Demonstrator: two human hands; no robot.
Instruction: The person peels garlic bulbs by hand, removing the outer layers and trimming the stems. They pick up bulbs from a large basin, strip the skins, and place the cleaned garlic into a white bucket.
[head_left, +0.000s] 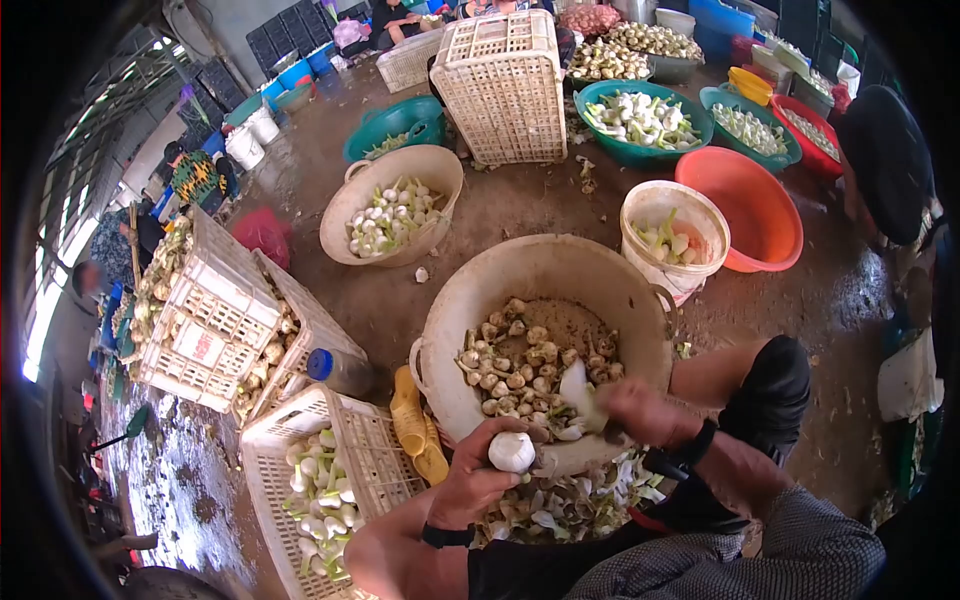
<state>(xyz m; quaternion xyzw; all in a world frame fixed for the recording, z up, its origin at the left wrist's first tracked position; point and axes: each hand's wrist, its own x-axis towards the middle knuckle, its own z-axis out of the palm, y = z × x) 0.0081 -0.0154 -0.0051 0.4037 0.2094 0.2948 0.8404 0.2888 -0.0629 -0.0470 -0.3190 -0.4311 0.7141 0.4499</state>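
Right hand: blurred; we cannot tell its grip.
Crate label: too small for us to read.
Seated person: cut off by the top edge.

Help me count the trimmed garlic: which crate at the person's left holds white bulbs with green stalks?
The nearest crate, beside the left forearm: its bulbs are white, while the crates beyond show brownish garlic.

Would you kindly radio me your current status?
Left hand holding white garlic bulb. Right hand blurred, grip unclear. No obstacle seen between hands and basin.
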